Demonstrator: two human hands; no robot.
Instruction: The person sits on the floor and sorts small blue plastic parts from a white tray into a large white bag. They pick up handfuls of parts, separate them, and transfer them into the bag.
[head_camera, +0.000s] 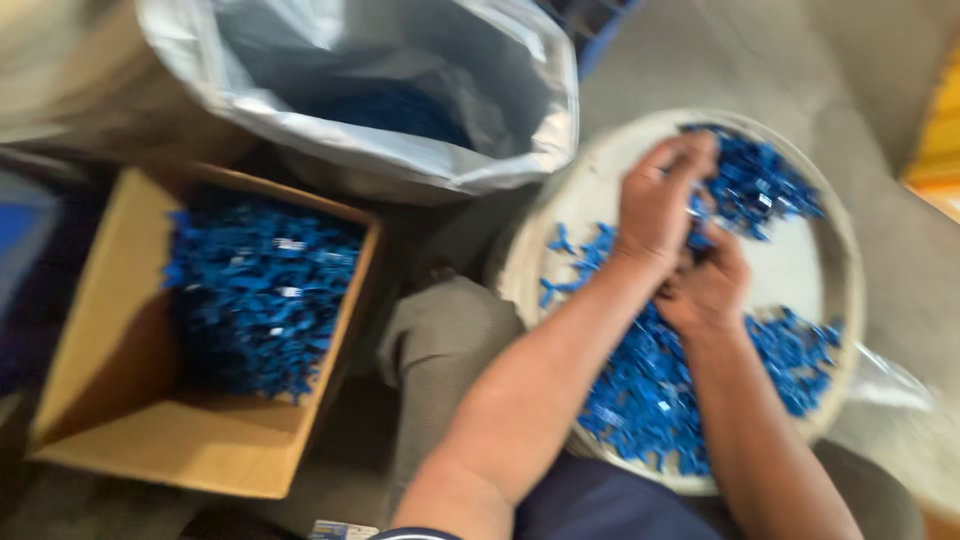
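Observation:
A round pale tray (800, 270) rests on my lap, strewn with several small blue plastic parts (650, 390). My left hand (662, 200) lies palm down over the middle of the tray, fingers reaching into the blue pile at the far side. My right hand (708, 285) sits just under it, fingers curled in among the blue parts; motion blur hides what it grips.
A cardboard box (130, 400) on the left holds many of the same blue parts (260, 290). Behind it stands an open silvery plastic bag (400, 160) with more blue parts inside. Grey floor lies at the right, with a yellow object (940, 140) at the edge.

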